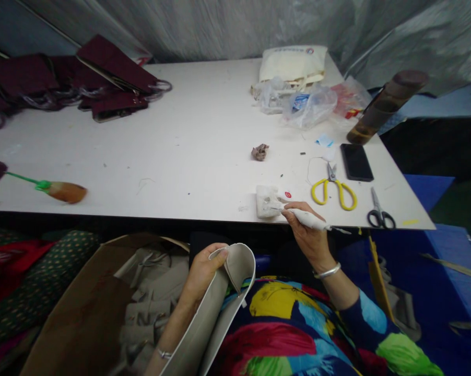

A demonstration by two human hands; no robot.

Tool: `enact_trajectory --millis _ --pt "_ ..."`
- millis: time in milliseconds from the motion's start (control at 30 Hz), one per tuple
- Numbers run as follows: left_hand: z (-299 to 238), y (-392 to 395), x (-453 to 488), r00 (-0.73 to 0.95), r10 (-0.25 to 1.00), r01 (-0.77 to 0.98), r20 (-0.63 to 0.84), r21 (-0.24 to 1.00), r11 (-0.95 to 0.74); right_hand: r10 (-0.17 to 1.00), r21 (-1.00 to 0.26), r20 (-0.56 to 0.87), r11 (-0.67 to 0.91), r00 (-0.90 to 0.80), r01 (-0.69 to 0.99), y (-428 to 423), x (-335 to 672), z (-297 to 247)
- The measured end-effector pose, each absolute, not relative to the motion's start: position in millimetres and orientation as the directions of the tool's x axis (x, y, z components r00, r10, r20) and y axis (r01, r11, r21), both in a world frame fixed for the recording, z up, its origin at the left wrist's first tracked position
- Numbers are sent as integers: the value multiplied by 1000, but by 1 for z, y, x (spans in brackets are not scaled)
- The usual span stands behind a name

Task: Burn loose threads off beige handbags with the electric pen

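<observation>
My left hand (pixel 208 263) is closed on the edge of a beige leather-like bag piece (pixel 241 261), folded over so its top curls open, below the table's front edge. Between the fingers of my right hand (pixel 311 235) is a white pen-shaped tool (pixel 308 218) with a thin metal tip and what looks like a cord at its back end. The tip points left, at a whitish pitted block (pixel 267 201) on the table edge; whether it touches the block I cannot tell. Beside the block lies a small red-marked piece (pixel 287 195).
On the table (pixel 204 136) to the right lie yellow-handled scissors (pixel 333 189), black-handled scissors (pixel 381 215), a phone (pixel 356 162) and a bottle (pixel 388 107). Plastic bags (pixel 309 107) sit behind. Maroon bags (pixel 114 73) are at the far left. A carton (pixel 71 308) holds beige pieces.
</observation>
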State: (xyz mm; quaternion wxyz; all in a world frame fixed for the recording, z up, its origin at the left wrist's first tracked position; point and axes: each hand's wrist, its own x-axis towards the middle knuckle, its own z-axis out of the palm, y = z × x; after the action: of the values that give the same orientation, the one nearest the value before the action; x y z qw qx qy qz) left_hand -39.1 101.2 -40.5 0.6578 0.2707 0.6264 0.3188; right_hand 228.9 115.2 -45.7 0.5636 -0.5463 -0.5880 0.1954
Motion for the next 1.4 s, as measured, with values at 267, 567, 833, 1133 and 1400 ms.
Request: enact_trajectory --millis 267,567,833,1133,1400 --pt "-43 98 -40 67 784 -87 -617 780 620 866 -728 493 360 80 584 120 227 -41" --pt "-49 89 -32 53 783 -171 -619 767 618 839 -735 527 371 134 567 111 229 -36" --pt "-51 90 -37 152 762 -185 -629 740 647 981 -989 148 144 -121 -47 94 191 -26" --pt "-62 87 -40 162 775 -189 -611 751 632 967 -997 81 73 -240 -41 100 176 -31" --pt "-57 87 -39 176 783 -182 -597 761 622 957 -998 60 48 -282 -50 101 173 -31"
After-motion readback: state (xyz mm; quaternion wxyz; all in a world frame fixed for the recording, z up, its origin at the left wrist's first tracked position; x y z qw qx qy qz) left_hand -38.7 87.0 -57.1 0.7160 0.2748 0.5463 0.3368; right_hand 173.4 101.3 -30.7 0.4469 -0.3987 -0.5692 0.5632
